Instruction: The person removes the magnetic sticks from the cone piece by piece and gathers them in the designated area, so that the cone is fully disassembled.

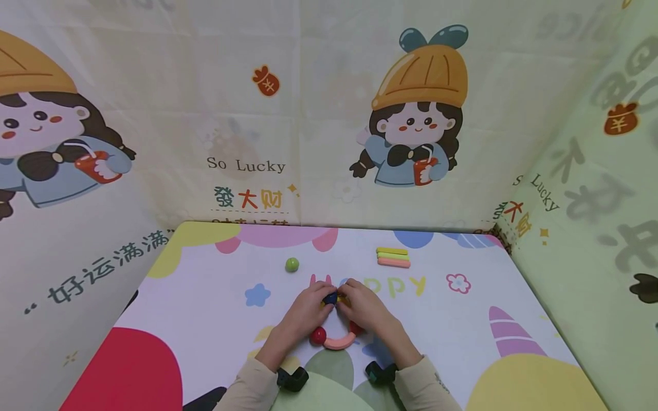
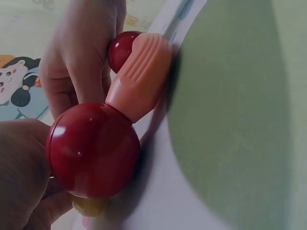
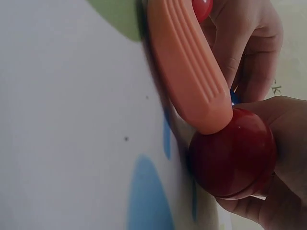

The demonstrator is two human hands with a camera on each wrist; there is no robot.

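Note:
A toy of balls and rods lies partly assembled on the table between my hands. My left hand (image 1: 306, 311) pinches a dark blue ball (image 1: 330, 298) at its far side. The right hand (image 1: 366, 307) has its fingers round a yellow piece (image 1: 342, 298) beside that ball, mostly covered. Nearer my body, a curved salmon-pink rod (image 1: 339, 343) joins a red ball (image 1: 318, 335) on the left to another red ball (image 1: 356, 327) on the right. In the left wrist view a yellow end (image 2: 90, 207) shows below the left red ball (image 2: 93, 151).
Farther back on the patterned tabletop (image 1: 205, 297) sits a green ball (image 1: 292, 264). Right of it, a yellow rod (image 1: 392, 251), a lime rod (image 1: 393, 256) and a salmon rod (image 1: 393, 263) lie side by side. Printed cloth (image 1: 319, 125) hangs behind the table.

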